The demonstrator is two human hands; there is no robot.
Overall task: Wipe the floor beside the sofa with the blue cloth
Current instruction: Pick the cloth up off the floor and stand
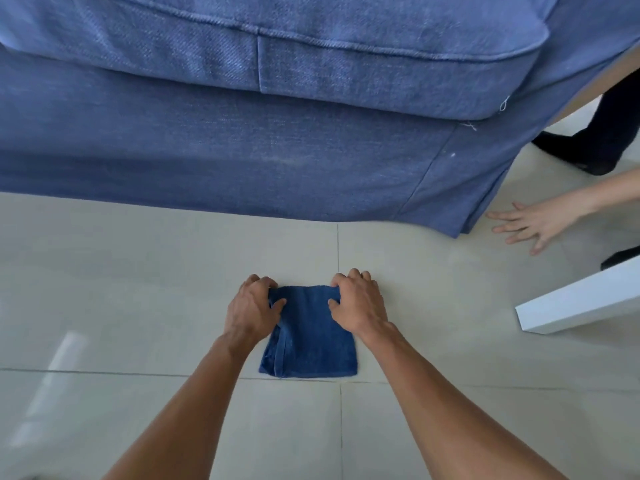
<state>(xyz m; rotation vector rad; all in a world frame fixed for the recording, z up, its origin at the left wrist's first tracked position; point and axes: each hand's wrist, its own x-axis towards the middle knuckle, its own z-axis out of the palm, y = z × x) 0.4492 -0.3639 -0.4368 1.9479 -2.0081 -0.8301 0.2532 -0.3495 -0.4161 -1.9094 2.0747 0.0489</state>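
A folded blue cloth (311, 341) lies flat on the pale tiled floor (138, 278), a short way in front of the blue sofa (263, 143). My left hand (251, 306) grips the cloth's far left corner, fingers curled over its edge. My right hand (358, 303) grips the far right corner the same way. Both forearms reach in from the bottom of the view. The near half of the cloth is uncovered and rests across a tile joint.
Another person's hand (533, 223) lies flat on the floor by the sofa's right corner, with dark-clothed legs (595, 140) behind it. A white furniture leg (581, 303) juts in from the right. Floor extends to the left.
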